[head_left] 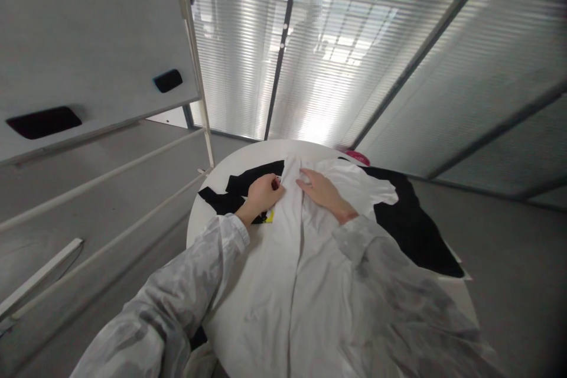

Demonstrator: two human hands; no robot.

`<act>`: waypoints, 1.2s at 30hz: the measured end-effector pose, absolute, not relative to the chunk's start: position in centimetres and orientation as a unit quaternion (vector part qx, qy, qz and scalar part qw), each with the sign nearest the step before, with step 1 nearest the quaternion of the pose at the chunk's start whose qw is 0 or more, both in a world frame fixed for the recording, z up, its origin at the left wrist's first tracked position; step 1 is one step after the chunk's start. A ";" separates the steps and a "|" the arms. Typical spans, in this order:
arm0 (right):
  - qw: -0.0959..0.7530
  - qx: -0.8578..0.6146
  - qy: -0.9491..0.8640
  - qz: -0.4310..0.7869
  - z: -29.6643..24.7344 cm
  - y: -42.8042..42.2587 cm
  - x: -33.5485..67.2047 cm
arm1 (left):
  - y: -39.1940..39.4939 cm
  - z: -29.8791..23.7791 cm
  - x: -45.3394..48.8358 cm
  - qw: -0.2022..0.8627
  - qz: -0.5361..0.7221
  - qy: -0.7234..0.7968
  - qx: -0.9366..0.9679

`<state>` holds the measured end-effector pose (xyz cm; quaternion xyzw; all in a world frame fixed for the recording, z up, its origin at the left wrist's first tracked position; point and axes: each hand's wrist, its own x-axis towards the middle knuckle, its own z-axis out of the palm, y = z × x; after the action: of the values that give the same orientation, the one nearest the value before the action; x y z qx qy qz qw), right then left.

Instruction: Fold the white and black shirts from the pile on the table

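A white short-sleeved shirt (319,271) lies spread over a round white table (230,160), one sleeve out to the right and a long fold edge down its middle. At its upper left edge, my left hand (262,196) has its fingers curled in and pinches the fabric. My right hand (325,192) rests on the shirt near the top, its fingers stretched out and apart. A black cloth item (257,179) with a yellow patch lies partly beneath the shirt and my left hand. To the right, a larger black garment (411,224) sticks out from under the shirt.
A pink object (358,157) sits at the table's far edge. On the left stands a large white board (88,29) on a frame with pale rails (106,172). Ribbed translucent panels (336,71) rise behind the table, with a blurred person's shape in them.
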<state>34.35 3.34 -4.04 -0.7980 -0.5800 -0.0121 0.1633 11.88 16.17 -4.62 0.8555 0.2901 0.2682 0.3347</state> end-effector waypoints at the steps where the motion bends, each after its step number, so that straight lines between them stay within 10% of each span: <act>1: 0.149 -0.801 -0.580 0.001 -4.7 2.4 34.1 | 16.1 -4.6 11.9 0.333 0.269 0.286 0.857; 15: 0.107 -0.826 -0.551 -0.050 -3.8 -5.5 31.6 | 15.1 -4.0 11.9 0.308 0.307 0.299 0.849; 24: 0.117 -0.835 -0.522 -0.130 -5.5 -14.5 31.0 | 14.0 -3.9 11.9 0.229 0.251 -0.058 0.939; 36: 0.155 -0.880 -0.444 -0.068 -1.0 -7.5 35.8 | 14.3 -4.9 12.7 0.221 0.238 -0.073 0.943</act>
<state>35.75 -7.50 -0.99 -0.8800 -0.4438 -0.0676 0.1551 12.68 14.25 -4.88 0.9429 -0.0727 0.2384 0.2210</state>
